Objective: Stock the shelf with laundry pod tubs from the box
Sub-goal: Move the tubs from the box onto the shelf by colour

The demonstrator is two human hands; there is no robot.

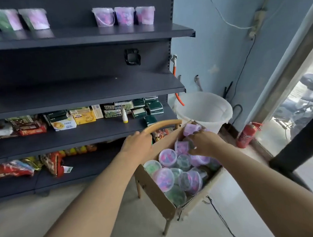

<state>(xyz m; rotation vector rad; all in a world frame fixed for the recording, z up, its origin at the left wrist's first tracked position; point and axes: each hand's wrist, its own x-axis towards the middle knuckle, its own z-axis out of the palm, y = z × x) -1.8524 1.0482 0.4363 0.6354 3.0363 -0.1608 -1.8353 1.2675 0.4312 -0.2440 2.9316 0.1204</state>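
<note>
Fingers of right hand (204,142) curled on round translucent tub (182,147), left hand (137,147) gripping cardboard box (158,198).

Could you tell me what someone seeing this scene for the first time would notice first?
Most striking is the cardboard box at lower centre, resting on a wooden chair and crammed with purple and green laundry pod tubs. The right hand reaches in among the tubs, while the left hand rests at the box's far edge by the chair's curved back. On the top shelf, three tubs stand in a row.
</note>
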